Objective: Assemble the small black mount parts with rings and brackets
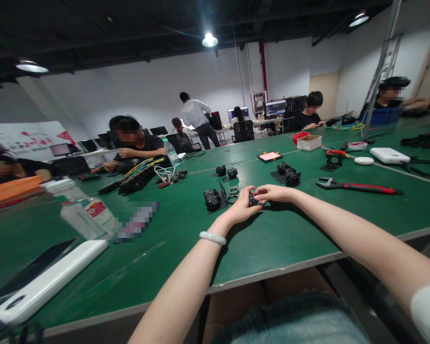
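Both my hands meet over the green table (279, 239) on one small black part (252, 199). My left hand (242, 206), with a pale bangle on its wrist, pinches the part from the left. From the right, my right hand (274, 193) closes its fingers on the same part. Just left of my hands lie a black camera-like block (212, 198) on a flat black sheet and two black rings (232, 194). A black lens-shaped piece (289, 175) sits behind my right hand.
A red-handled adjustable wrench (356, 186) lies to the right, with a white box (389, 155) and a cardboard box (309, 142) beyond it. A water bottle (80, 208) and a white device (46, 282) sit at the near left. Several people work at the far side of the table.
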